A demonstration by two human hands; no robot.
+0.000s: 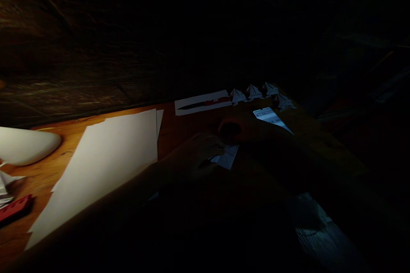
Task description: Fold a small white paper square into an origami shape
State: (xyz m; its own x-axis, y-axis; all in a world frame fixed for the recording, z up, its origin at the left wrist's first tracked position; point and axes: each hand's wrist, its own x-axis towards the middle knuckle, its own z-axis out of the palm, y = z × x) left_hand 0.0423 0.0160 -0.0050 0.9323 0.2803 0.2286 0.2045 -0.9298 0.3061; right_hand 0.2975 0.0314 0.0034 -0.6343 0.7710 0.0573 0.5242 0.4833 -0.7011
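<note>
The scene is very dark. My left hand (pixel 195 158) rests on a small white piece of paper (pixel 228 156) on the wooden table (pixel 185 126), fingers curled and pressed down on it. My right hand (pixel 238 130) lies just beyond, also against that paper, with its fingers bent; in the shadow I cannot make out their grip. Several small folded paper shapes (pixel 253 92) stand in a row at the table's far edge.
A stack of large white sheets (pixel 109 166) lies to the left. A knife with a red handle (pixel 205 103) rests on a white sheet at the back. A printed slip (pixel 270 117), a white rounded object (pixel 25 145) and a red item (pixel 16 207) are nearby.
</note>
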